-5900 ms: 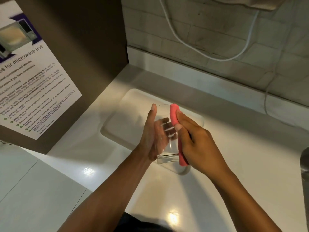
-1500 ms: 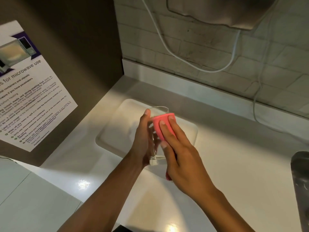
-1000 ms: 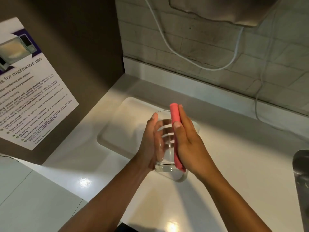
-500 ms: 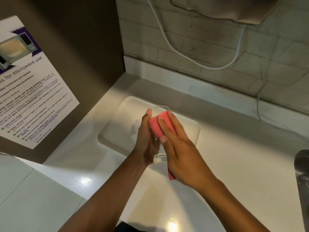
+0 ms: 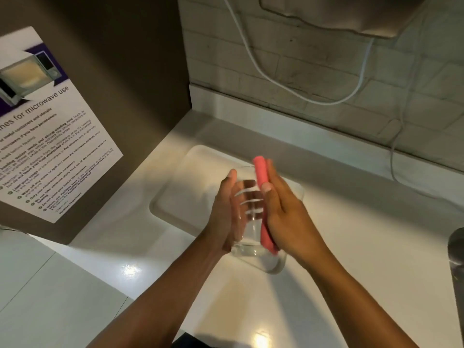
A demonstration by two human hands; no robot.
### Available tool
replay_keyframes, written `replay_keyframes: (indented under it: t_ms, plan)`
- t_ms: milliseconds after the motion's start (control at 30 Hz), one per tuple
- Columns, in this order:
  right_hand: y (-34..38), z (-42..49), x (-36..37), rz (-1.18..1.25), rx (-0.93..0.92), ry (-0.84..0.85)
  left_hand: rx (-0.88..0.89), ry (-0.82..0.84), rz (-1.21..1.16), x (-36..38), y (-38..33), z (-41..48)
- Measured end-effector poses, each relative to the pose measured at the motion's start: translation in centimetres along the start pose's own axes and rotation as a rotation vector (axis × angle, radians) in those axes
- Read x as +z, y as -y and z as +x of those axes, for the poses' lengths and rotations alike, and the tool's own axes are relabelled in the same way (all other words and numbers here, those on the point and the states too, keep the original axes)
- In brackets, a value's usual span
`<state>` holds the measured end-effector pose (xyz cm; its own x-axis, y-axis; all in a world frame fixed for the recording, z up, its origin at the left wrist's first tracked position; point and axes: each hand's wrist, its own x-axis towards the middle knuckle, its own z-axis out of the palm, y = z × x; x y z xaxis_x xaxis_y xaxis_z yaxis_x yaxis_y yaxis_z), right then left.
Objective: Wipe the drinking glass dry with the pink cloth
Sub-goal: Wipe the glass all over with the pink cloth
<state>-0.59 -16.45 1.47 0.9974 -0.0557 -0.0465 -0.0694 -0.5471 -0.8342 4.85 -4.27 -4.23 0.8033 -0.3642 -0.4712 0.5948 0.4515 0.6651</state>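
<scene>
In front of you lies a white glossy surface (image 5: 364, 247) with two bright light glints on it. A shallow white rectangular tray (image 5: 185, 187) with rounded corners sits on it near the back wall. To your left, a brown panel (image 5: 120, 79) carries a poster (image 5: 47, 136) headed with microwave-use guidelines, showing a microwave picture on purple and a bulleted list too blurred to read. The back wall is pale brick tile (image 5: 313, 71). A white cable (image 5: 288, 86) loops across it below a grey appliance (image 5: 346, 13) at the top edge. A dark rounded object (image 5: 457, 249) shows at your right edge.
</scene>
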Motion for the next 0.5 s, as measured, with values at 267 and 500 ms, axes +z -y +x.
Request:
replay_keyframes:
  t_ms: [267,500]
  plan:
    - [0.2,-3.4,1.2,-0.184,-0.173,0.133,0.059,-0.047,-0.065,-1.0,-1.7,-0.1]
    - [-0.2,-1.7,0.3,-0.042,0.010,0.072,-0.007,-0.160,-0.088,0.2,-1.4,-0.7]
